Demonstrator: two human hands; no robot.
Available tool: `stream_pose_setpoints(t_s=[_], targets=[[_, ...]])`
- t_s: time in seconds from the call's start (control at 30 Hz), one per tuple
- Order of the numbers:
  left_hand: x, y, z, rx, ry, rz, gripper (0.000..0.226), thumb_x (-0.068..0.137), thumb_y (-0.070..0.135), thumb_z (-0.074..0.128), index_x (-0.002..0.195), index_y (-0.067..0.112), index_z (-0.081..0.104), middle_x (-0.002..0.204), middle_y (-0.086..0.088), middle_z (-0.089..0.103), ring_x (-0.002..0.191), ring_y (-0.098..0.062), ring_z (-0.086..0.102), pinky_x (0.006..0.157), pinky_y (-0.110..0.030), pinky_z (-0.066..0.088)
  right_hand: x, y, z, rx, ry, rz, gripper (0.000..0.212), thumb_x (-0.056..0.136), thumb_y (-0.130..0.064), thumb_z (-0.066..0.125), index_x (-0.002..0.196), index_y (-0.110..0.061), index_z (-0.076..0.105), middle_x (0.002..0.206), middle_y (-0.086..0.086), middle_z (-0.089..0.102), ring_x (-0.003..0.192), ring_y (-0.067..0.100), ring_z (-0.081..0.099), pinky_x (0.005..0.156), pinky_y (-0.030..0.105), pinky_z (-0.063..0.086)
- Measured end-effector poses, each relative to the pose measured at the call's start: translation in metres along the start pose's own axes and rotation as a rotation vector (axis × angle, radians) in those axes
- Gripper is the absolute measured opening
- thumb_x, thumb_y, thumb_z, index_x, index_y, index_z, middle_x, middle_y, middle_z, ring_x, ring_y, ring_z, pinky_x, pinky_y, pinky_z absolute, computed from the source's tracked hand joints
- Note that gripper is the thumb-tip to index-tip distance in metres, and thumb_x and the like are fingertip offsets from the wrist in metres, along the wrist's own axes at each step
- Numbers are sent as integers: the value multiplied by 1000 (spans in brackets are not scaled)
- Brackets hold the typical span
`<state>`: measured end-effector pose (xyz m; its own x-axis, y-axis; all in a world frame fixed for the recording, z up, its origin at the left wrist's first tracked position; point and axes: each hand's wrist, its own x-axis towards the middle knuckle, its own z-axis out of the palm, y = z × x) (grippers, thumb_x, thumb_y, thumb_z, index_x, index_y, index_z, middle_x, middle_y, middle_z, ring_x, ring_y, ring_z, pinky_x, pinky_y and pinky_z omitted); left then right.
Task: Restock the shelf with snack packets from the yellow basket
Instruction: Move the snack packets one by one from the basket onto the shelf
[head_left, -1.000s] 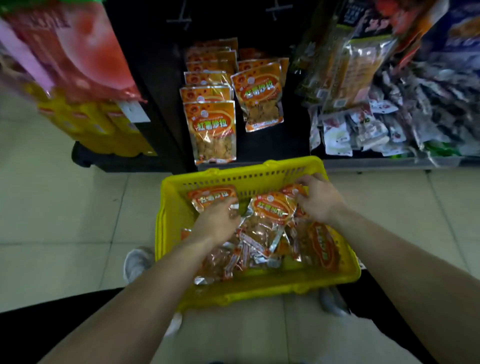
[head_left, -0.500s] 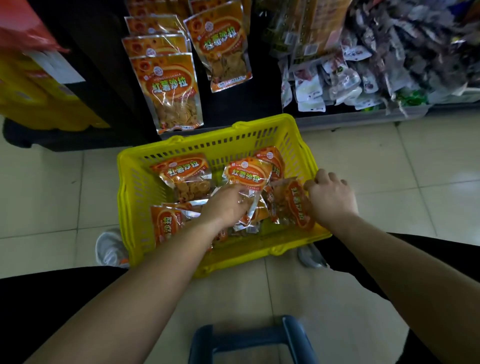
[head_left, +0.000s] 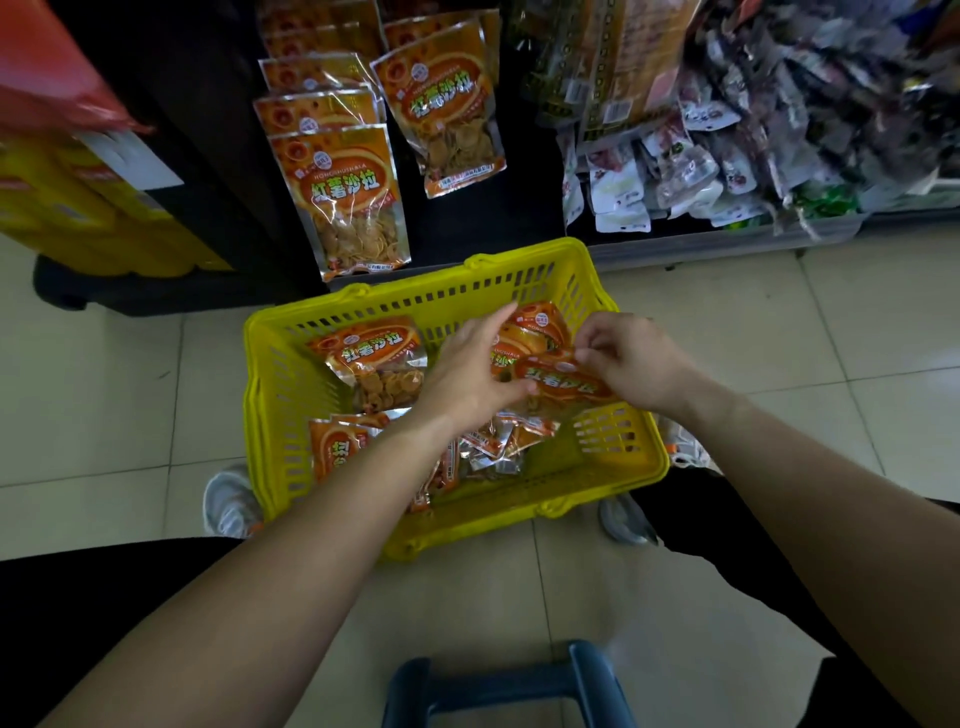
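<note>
Closer together now: my right hand (head_left: 631, 358) pinches a light, slippery, crushable snack packet (head_left: 558, 382) by its edge; left hand (head_left: 465, 376) lies flat.

Dim overall: shelf (head_left: 208, 130) sitting in deep shadow, floor (head_left: 104, 389) catching soft light. Glare glinting off packets (head_left: 343, 192). Wide-angle bending edges; top corners blurring.

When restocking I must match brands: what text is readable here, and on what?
"红薯沙拉", "HONGSHUSHALA": front orange foil packet hanging on the shelf.
"红薯沙拉": orange packet hanging right of it.
"红薯沙拉": orange packet lying in the yellow plastic basket.
"红薯沙拉", tilted: orange packet the right hand pinches.
Fine print, white shelf tag, pale wrappers on the right: too blurred.
</note>
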<state>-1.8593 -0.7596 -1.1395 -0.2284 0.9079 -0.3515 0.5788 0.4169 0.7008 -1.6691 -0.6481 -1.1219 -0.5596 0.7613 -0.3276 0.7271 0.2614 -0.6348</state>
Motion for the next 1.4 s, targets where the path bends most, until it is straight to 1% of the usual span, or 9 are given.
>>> stream_pose_setpoints(t_s=[0.2, 0.33, 0.4, 0.5, 0.6, 0.8, 1.0, 1.23, 1.4], targets=[[-8, -8, -29, -217, 79, -42, 9, 96, 31, 64, 101, 28, 70, 99, 10, 73, 93, -12, 69, 80, -32, 54, 13, -34, 5, 277, -3, -41, 7, 89, -28, 73, 87, -24, 68, 75, -8, 72, 78, 15, 71, 70, 35, 58], [-20, -40, -51, -261, 156, -153, 18, 98, 29, 61, 109, 19, 71, 108, 3, 75, 97, -15, 71, 87, -37, 57, 32, -29, 25, 236, 23, 3, 14, 88, -48, 65, 89, -34, 68, 92, -8, 75, 88, 14, 70, 80, 38, 57], [-28, -60, -60, -285, 209, -225, 21, 98, 27, 61, 115, 18, 69, 115, 1, 73, 100, -14, 68, 86, -33, 55, 40, -18, 40, 177, -17, 73, 6, 93, -34, 61, 93, -35, 68, 105, -3, 74, 98, 18, 68, 91, 41, 55], [-36, -92, -65, -299, 239, -342, 24, 98, 24, 63, 119, 14, 67, 118, -3, 71, 100, -15, 66, 88, -31, 53, 51, 1, 68, 1, -173, 163, 26, 92, -15, 60, 116, -19, 68, 114, 9, 71, 107, 28, 65, 94, 41, 52], [-42, -121, -60, -311, 263, -427, 19, 97, 23, 64, 114, 16, 69, 113, -4, 73, 100, -19, 69, 94, -41, 55, 65, 25, 99, -33, -282, 274, 50, 85, -31, 63, 132, -13, 59, 124, 15, 67, 115, 35, 62, 97, 39, 50], [-27, -148, -56, -377, 368, -534, 23, 98, 29, 62, 117, 18, 69, 108, 0, 73, 94, -17, 70, 85, -35, 57, 86, 39, 154, 125, -139, 429, 61, 93, -39, 66, 144, -11, 46, 143, 21, 53, 129, 42, 52, 107, 44, 41], [-7, -148, -58, -384, 396, -549, 28, 100, 32, 58, 123, 17, 65, 111, 2, 70, 98, -16, 68, 78, -26, 54, 106, 36, 181, 350, 252, 636, 68, 84, -25, 76, 136, 0, 39, 136, 23, 57, 126, 41, 55, 102, 43, 44], [-16, -129, -64, -370, 391, -535, 28, 101, 29, 57, 125, 17, 64, 116, -1, 70, 105, -19, 67, 91, -33, 53, 90, 33, 170, 356, 173, 535, 38, 83, -26, 63, 117, -11, 69, 110, 13, 73, 103, 36, 67, 91, 49, 56], [-37, -89, -90, -332, 404, -470, 21, 99, 29, 60, 116, 19, 66, 113, -2, 72, 104, -23, 68, 96, -39, 53, 52, 1, 120, 362, 142, 378, 25, 96, -27, 58, 113, -12, 67, 87, 8, 70, 81, 32, 70, 62, 27, 48]])
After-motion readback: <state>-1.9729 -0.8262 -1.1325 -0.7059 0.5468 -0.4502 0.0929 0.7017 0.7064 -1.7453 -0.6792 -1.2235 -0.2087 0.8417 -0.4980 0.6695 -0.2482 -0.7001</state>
